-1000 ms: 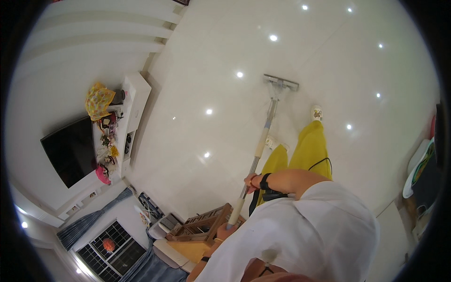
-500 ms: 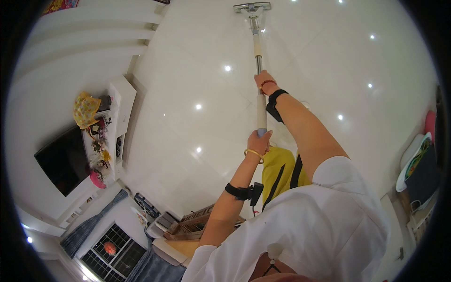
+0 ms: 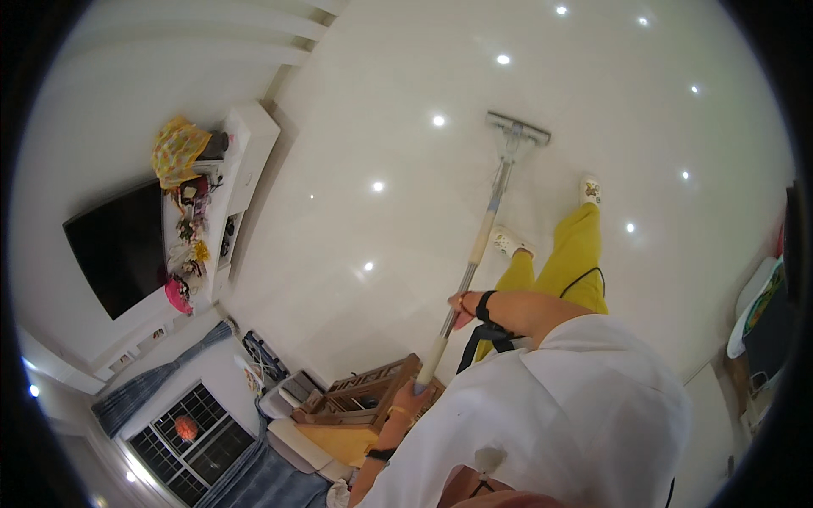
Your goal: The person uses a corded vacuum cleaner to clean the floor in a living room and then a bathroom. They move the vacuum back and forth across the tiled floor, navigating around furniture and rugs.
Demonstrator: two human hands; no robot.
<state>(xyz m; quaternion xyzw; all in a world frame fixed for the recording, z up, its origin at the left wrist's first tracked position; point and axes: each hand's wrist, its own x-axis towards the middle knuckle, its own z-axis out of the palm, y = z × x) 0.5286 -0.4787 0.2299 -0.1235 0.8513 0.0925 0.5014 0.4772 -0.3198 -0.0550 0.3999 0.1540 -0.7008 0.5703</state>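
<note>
A long-handled sponge mop (image 3: 483, 237) slants across the view, its wide flat head resting on the pale, shiny floor ahead of my feet. My right hand (image 3: 461, 310) is closed around the metal pole partway down. Close to my body, my left hand (image 3: 408, 400) grips the top end of the handle, with some of its fingers hidden. Black straps circle both forearms. Below the mop head stand my feet in white clogs (image 3: 590, 191), under yellow trousers (image 3: 576, 254).
Along the left wall runs a white cabinet (image 3: 254, 140) crowded with small items, near a dark television (image 3: 118, 245). A wooden piece of furniture (image 3: 364, 398) stands close to my left arm. Various household things, one with a white rim (image 3: 749, 309), sit at the far right.
The mop has been pulled back toward me, its head now nearer my feet and turned slightly. Both hands have drawn in toward my body, the left one down and leftward.
</note>
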